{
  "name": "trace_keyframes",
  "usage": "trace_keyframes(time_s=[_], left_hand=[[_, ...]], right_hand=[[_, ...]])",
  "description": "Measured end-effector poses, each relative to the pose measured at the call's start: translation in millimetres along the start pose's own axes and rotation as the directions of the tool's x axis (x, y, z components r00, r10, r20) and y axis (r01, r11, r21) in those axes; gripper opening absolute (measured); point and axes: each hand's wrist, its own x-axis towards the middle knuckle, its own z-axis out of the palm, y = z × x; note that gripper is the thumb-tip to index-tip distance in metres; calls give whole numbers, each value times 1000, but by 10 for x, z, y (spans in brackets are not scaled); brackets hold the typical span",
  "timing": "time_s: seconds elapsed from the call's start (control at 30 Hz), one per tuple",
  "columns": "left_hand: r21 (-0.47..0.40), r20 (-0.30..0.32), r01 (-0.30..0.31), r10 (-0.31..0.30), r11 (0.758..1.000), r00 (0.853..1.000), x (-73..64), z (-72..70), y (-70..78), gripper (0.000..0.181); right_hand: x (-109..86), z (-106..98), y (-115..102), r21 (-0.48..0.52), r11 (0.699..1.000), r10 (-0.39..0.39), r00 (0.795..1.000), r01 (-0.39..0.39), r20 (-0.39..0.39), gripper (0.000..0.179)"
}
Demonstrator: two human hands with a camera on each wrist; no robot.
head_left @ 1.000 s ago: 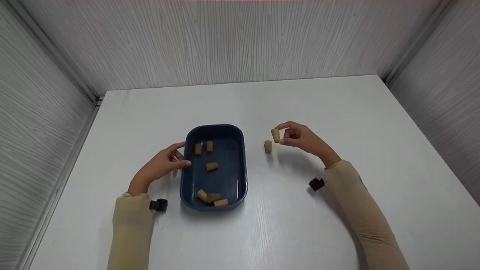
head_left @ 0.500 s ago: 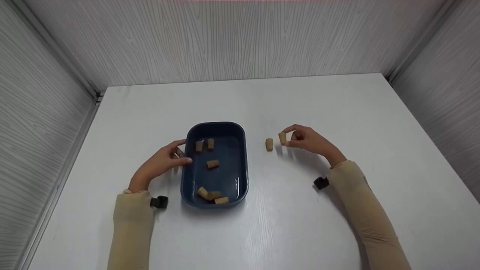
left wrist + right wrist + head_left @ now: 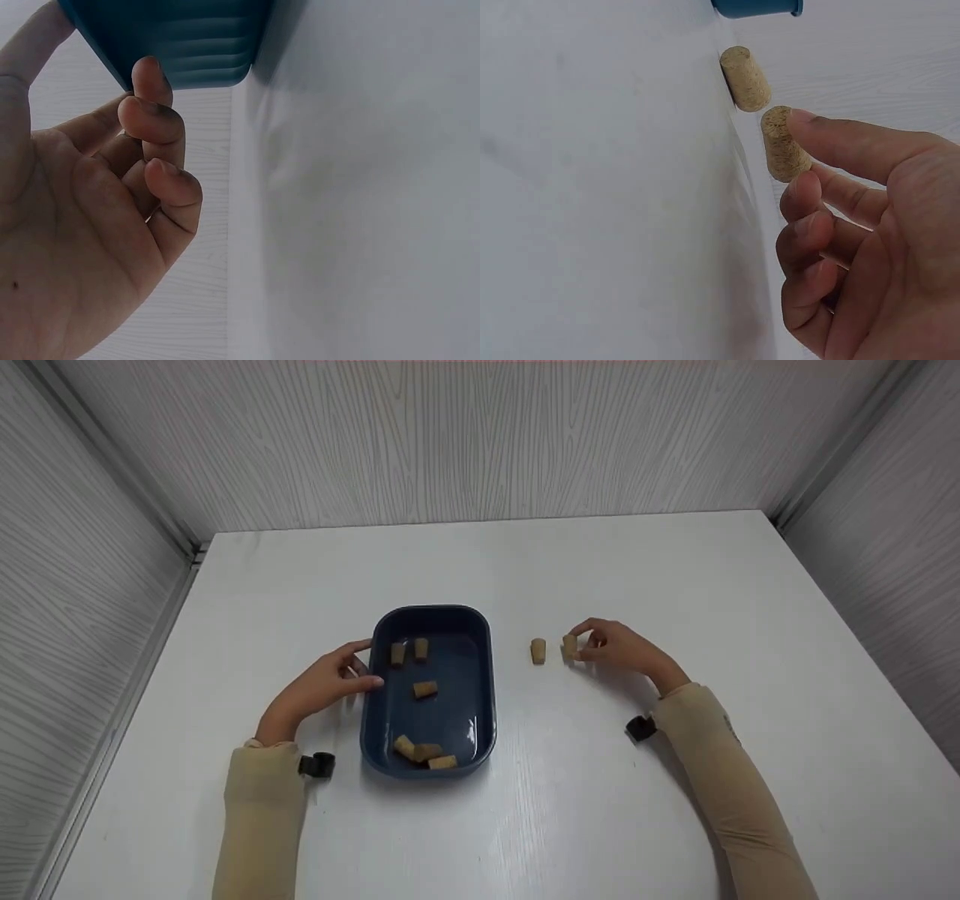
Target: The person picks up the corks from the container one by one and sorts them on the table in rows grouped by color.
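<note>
My right hand [image 3: 621,649] pinches a tapered cork [image 3: 570,646] between thumb and forefinger, low over the white table. In the right wrist view the thumb lies at the wide end of this cork [image 3: 781,146] and the other fingers are curled. A second cork [image 3: 538,651] stands on the table just to its left. My left hand [image 3: 324,684] holds the left side of a deep blue tray [image 3: 493,690], thumb over the rim and forefinger along the outside. Several corks lie in the tray: two at its far left, one cork [image 3: 425,689] mid-floor, three at the near end.
The white table [image 3: 645,825] runs back to a pale wood-grain panel [image 3: 480,442], with similar panels at both sides. Small black wrist mounts [image 3: 317,766] stick out from the sleeves.
My right hand has moved right and down with its cork, away from the standing cork and closer to the table. The left hand and tray look unchanged.
</note>
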Motion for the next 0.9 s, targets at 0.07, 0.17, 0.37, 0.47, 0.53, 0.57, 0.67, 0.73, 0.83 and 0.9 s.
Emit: trace_keyframes(time_s=[0.07,0.17,0.37,0.47,0.53,0.57,0.67,0.73,0.83,0.9], left_hand=[[-3,-3,-8,8,1000,1000,1,-9,9,79],[-4,-5,-7,7,1000,1000,-2,-20,23,79],[3,5,5,-5,1000,1000,-6,-8,14,79],[9,6,7,-7,1000,1000,0,-1,-1,80],[11,6,8,-8,1000,1000,5,0,-3,80],[12,5,7,-7,1000,1000,8,1,-2,80],[14,2,4,-4,1000,1000,20,4,4,80],[15,0,3,-3,1000,1000,27,6,9,80],[16,3,4,-4,1000,1000,30,7,10,80],[9,6,7,-7,1000,1000,32,6,9,81]], right_hand=[[8,-11,-6,-9,1000,3,1000,-3,-2,37],[11,-24,-23,-18,1000,10,1000,-10,-2,37],[12,2,9,6,999,39,999,-39,9,37],[19,15,26,14,999,52,999,-52,14,37],[25,13,36,0,998,55,998,-55,15,38],[28,10,35,-4,998,56,998,-56,14,38],[23,-9,29,-15,998,55,998,-55,6,37],[17,-18,22,-10,998,57,998,-57,4,37],[8,-18,29,-2,998,59,998,-59,9,37],[6,-14,38,6,998,56,998,-56,12,37]])
